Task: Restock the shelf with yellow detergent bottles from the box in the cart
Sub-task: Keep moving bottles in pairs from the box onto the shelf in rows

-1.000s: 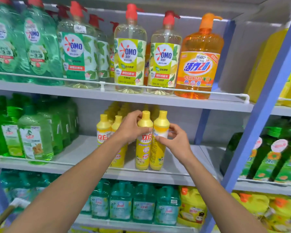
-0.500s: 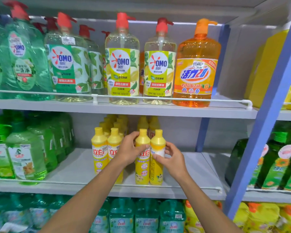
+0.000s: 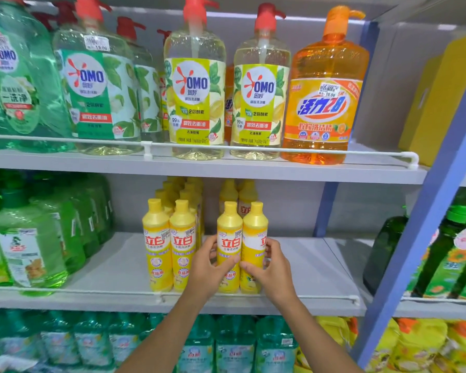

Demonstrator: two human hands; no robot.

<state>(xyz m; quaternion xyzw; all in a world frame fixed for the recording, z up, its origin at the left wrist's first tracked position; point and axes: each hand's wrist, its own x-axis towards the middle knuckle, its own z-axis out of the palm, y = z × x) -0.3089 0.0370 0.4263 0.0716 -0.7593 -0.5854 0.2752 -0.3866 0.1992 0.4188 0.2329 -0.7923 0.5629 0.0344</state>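
Hands slid lower; left hand [image 3: 209, 267] grip clamped on left bottle [image 3: 228, 227], right hand [image 3: 272, 267] on right bottle [image 3: 254, 227].

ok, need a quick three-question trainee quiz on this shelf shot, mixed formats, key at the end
1. True or false: the left hand grips a green bottle.
2. The right hand grips the right yellow bottle, which stands on: A upper shelf, B middle shelf, C lower shelf.
3. Fill in: the pump bottle at the upper row's right end is ___.

Key: 1 false, it grips the left yellow bottle. 2 B. 3 orange.
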